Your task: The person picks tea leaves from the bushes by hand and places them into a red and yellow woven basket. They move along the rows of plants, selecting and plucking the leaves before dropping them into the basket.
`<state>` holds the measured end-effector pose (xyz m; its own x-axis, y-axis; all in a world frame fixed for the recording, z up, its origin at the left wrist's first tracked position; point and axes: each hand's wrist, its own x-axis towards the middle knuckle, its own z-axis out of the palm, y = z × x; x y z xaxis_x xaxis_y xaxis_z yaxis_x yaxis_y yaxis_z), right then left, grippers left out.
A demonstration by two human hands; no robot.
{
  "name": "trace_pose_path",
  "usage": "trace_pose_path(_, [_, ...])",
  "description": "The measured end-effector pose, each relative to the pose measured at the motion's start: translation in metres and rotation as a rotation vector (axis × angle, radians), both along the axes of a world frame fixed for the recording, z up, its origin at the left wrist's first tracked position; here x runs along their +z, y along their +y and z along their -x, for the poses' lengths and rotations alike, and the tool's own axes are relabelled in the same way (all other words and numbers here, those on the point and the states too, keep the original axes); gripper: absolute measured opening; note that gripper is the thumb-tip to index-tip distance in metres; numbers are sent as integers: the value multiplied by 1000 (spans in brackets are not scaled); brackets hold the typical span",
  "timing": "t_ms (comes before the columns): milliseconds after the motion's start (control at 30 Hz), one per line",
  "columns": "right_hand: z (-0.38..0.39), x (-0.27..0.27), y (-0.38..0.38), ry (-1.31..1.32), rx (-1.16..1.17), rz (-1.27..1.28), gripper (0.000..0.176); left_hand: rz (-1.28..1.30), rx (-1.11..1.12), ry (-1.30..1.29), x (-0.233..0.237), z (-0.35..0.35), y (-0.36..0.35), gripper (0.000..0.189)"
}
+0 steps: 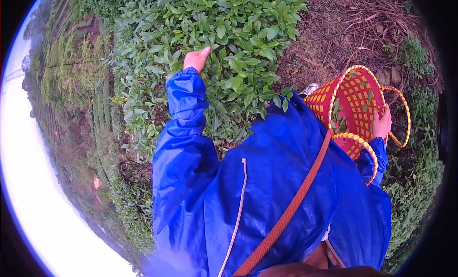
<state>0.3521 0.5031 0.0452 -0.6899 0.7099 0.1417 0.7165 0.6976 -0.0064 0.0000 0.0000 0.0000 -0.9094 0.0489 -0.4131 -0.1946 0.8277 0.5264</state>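
My left hand (pixel 196 59) is at the top of a leafy green bush (pixel 234 62), its fingers curled down and its thumb sticking out. Whatever those fingers may hold is hidden. At my right side hangs a red and yellow woven basket (pixel 318 96), tilted so that its mouth faces me. My right hand (pixel 382 124) grips its far rim, with fingertips over the inner wall. Some picked green leaves (pixel 339 115) lie inside the basket. Two twisted yellow and red loop handles (pixel 404 115) stand out from the rim.
A brown woven strap (pixel 291 208) runs across my blue rain jacket (pixel 272 167) to the basket. Dry stalks and soil (pixel 329 33) lie beyond the bush. More low bushes (pixel 415 205) grow at the right. Terraced slopes (pixel 71 91) fall away at the left.
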Motion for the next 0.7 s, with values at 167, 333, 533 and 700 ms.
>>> trace_pose_path(167, [-9, 7, 1, 13, 2, -1, 50, -141, 82, 175, -34, -5, -6, 35])
trace_pose_path(333, [-6, 7, -1, -22, -48, 2, 50, -213, 217, 373, -39, -7, -16, 23])
trace_pose_path(533, [0, -2, 1, 7, -24, -8, 50, -689, 207, 351, 56, -13, -6, 3])
trace_pose_path(700, [12, 5, -6, -8, -37, 3, 50, -434, -11, 29, 13, -20, 3, 13])
